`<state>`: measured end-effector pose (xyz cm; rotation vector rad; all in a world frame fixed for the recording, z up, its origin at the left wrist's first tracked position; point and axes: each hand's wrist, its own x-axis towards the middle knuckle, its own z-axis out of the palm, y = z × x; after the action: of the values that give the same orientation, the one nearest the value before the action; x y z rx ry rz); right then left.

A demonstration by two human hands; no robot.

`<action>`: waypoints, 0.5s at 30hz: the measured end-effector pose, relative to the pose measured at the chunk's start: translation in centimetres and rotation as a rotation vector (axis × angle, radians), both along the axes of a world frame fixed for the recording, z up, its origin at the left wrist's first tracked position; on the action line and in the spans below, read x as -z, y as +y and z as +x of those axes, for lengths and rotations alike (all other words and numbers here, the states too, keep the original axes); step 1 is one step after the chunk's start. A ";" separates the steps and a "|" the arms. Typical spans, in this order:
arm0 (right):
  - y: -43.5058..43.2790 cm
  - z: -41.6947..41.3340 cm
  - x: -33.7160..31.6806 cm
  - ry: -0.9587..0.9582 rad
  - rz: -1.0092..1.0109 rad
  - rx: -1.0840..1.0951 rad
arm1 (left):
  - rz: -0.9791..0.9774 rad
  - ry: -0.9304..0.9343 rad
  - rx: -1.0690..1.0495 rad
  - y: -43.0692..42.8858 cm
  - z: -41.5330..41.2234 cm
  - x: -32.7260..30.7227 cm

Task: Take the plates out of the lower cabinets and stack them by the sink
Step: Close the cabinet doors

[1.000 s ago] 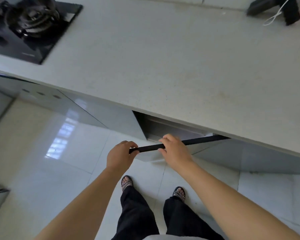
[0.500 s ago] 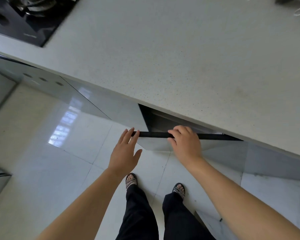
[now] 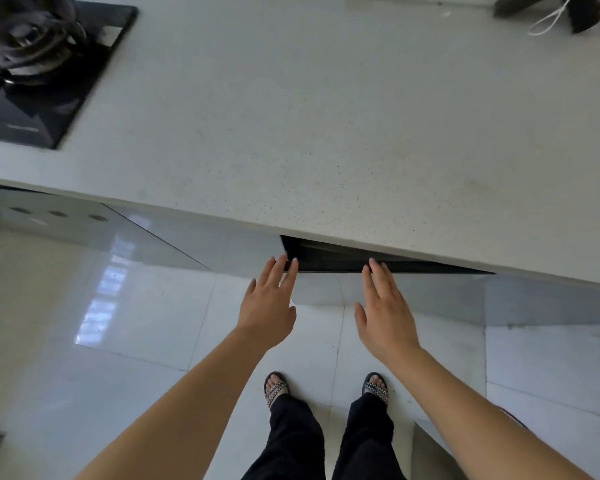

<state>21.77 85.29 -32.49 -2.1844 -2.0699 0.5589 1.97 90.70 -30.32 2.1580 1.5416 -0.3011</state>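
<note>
A glossy grey lower cabinet door (image 3: 413, 292) under the worktop stands slightly ajar, its black top edge angled out from a dark gap (image 3: 326, 258). My left hand (image 3: 269, 306) is open with fingers spread, its fingertips touching the door's left end. My right hand (image 3: 385, 310) is also open and flat, fingertips at the door's top edge near the middle. Neither hand holds anything. No plates are visible; the cabinet's inside is dark and hidden by the worktop.
The pale speckled worktop (image 3: 326, 133) overhangs the cabinets. A black gas hob (image 3: 39, 64) sits at its far left. A dark object with a white cord (image 3: 551, 15) lies at the far right. My sandalled feet (image 3: 326, 389) stand on glossy white floor tiles.
Both hands have let go of the door's black top edge and opened flat. The door has swung back in, leaving a narrower gap than before.
</note>
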 end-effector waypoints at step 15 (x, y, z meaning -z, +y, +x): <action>1.3 -1.4 0.0 0.054 0.021 0.143 | 0.029 0.031 0.229 1.9 -2.3 1.1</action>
<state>20.40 86.55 -32.49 -2.2560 -1.8660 0.5720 -0.32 92.62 -31.41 2.3665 1.3228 -0.3910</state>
